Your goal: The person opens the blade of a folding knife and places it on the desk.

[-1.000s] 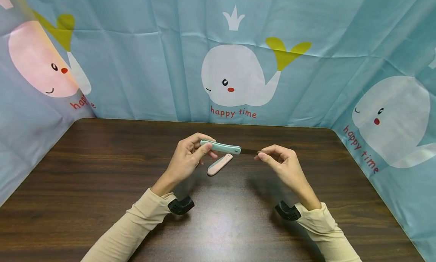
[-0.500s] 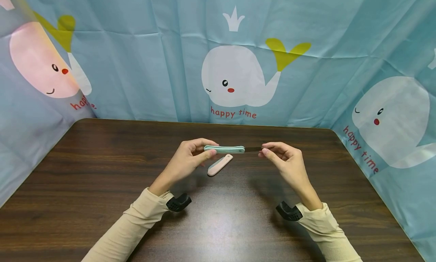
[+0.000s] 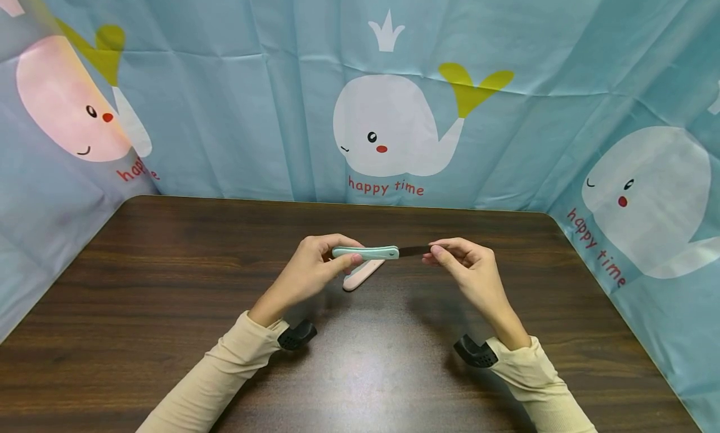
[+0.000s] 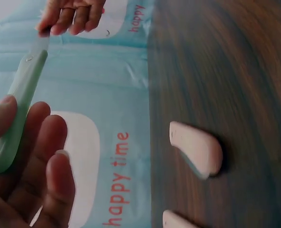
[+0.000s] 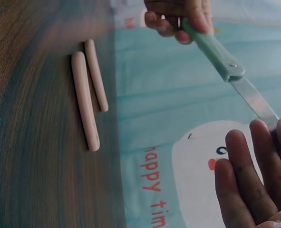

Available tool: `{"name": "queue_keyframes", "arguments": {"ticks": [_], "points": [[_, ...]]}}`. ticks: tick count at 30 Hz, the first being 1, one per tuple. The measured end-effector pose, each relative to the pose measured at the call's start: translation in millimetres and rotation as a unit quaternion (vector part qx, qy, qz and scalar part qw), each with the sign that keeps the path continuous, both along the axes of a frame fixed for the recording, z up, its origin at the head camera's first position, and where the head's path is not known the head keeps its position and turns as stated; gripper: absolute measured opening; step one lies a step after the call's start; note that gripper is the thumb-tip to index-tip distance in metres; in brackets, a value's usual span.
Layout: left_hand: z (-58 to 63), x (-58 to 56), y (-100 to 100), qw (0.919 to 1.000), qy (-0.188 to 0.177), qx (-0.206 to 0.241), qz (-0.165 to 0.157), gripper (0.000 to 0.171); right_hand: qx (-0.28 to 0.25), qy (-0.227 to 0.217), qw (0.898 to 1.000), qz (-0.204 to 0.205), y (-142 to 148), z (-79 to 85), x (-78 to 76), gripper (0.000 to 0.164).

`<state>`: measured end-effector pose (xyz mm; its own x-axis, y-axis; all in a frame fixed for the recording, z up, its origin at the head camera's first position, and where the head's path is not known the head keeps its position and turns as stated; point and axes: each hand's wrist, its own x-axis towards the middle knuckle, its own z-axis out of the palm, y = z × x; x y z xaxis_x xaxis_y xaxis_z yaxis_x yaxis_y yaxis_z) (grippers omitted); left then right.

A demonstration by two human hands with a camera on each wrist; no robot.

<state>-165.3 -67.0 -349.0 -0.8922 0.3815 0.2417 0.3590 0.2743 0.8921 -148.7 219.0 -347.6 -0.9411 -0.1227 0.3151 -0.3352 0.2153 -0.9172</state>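
A folding knife with a mint-green handle (image 3: 365, 253) is held up over the table, its blade (image 5: 254, 99) swung out. My left hand (image 3: 315, 264) pinches the handle between thumb and fingers near its butt end. At the other end, my right hand (image 3: 464, 264) pinches the blade tip with thumb and fingertips; the very tip is hidden. Below the green knife lies a folded pink-handled knife (image 3: 362, 277), partly covered by it in the head view. The right wrist view has a pink handle (image 5: 86, 102) with a second, similar pink piece (image 5: 96, 76) beside it.
A dark wood-grain table (image 3: 360, 358) lies under both hands. Behind and along the sides hangs a blue curtain (image 3: 270, 108) printed with white whales. A black wrist camera (image 3: 298, 335) sits at the cuff of each beige sleeve (image 3: 225, 377).
The green knife first levels out and shifts slightly right, then comes back left and a little lower, now overlapping the pink knife. Both hands keep their hold.
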Motion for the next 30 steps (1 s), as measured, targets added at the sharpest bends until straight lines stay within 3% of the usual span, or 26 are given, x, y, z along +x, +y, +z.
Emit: {"name": "queue_keyframes", "arguments": {"ticks": [7, 17, 30], "points": [[-1.1, 0.0, 0.4, 0.9992, 0.007, 0.04, 0.002, 0.015, 0.002, 0.01, 1.0, 0.001, 0.1, -0.5, -0.1, 0.015], [-0.6, 1.7, 1.9, 0.9968, -0.017, 0.077, 0.012, 0.018, 0.004, 0.016, 1.0, 0.0, 0.3, -2.2, -1.4, 0.014], [-1.5, -1.0, 1.7, 0.9983, -0.036, 0.044, 0.013, 0.024, 0.006, 0.003, 1.0, -0.023, -0.1, -2.6, -3.1, 0.018]]}}
